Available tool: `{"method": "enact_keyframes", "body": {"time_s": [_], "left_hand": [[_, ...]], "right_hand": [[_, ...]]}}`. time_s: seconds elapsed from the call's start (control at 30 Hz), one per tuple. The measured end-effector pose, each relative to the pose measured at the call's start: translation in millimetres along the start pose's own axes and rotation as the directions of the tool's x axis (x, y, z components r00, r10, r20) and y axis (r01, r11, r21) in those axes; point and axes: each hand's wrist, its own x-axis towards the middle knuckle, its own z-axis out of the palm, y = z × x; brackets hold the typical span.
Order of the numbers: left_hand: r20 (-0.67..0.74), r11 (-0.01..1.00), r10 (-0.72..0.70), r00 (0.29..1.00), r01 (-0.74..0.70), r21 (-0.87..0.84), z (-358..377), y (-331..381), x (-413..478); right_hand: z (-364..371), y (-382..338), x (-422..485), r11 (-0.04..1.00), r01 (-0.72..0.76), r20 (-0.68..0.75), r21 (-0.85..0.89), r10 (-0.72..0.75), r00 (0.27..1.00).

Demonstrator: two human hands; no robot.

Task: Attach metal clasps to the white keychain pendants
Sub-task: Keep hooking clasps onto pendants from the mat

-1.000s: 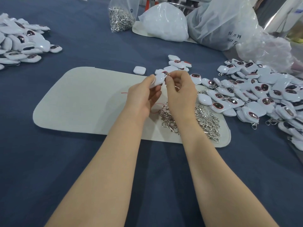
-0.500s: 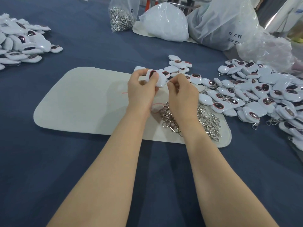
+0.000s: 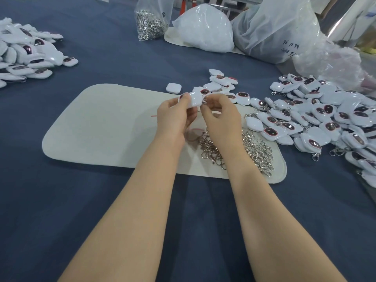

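Holds one white pendant (image 3: 194, 99) up over the far edge of the pale mat (image 3: 101, 129), above the blue surface (image 3: 61, 220). Left hand (image 3: 173, 117), grip closed round the pendant's left end, thumb on top and fingers curled beneath. Right hand (image 3: 220, 117), grip pinched on a small silvery clasp (image 3: 204, 101) touching the pendant's right end, mostly hidden by the fingertips.

Has a loose tangle of metal clasps (image 3: 258, 149) on the mat beneath the right wrist. Has a wide heap of pendants (image 3: 325, 115) spread to the right, many face up with dark ovals, some already with clasps. Has a second heap (image 3: 24, 55) far left and a lone pendant (image 3: 173, 88) face down just beyond the mat. Has a clear bag of clasps (image 3: 150, 23) standing at the back beside bulky plastic bags (image 3: 274, 31).
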Motion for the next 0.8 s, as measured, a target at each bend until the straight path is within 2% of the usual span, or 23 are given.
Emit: {"method": "enact_keyframes", "body": {"time_s": [0.17,0.5,0.63,0.8], "left_hand": [[0.032,0.988,-0.086,0.996,0.09,-0.125,-2.2,0.8,4.1],[0.099,0.967,-0.214,0.972,0.225,-0.12,-1.4,0.6,1.2],[0.11,0.959,-0.24,0.965,0.253,-0.125,-1.1,1.1,0.0],[0.094,0.974,-0.192,0.977,0.201,-0.106,-0.8,-0.9,0.5]], "right_hand": [[1.1,0.3,0.9,0.999,-0.022,-0.02,0.044,0.023,1.0],[-2.3,-7.0,-1.0,0.993,0.071,-0.154,0.095,-0.056,0.986],[-0.5,-6.7,-2.1,0.992,0.129,-0.165,0.014,-0.125,0.978],[-1.6,-6.0,-1.6,0.977,0.181,-0.154,-0.11,-0.197,0.968]]}}
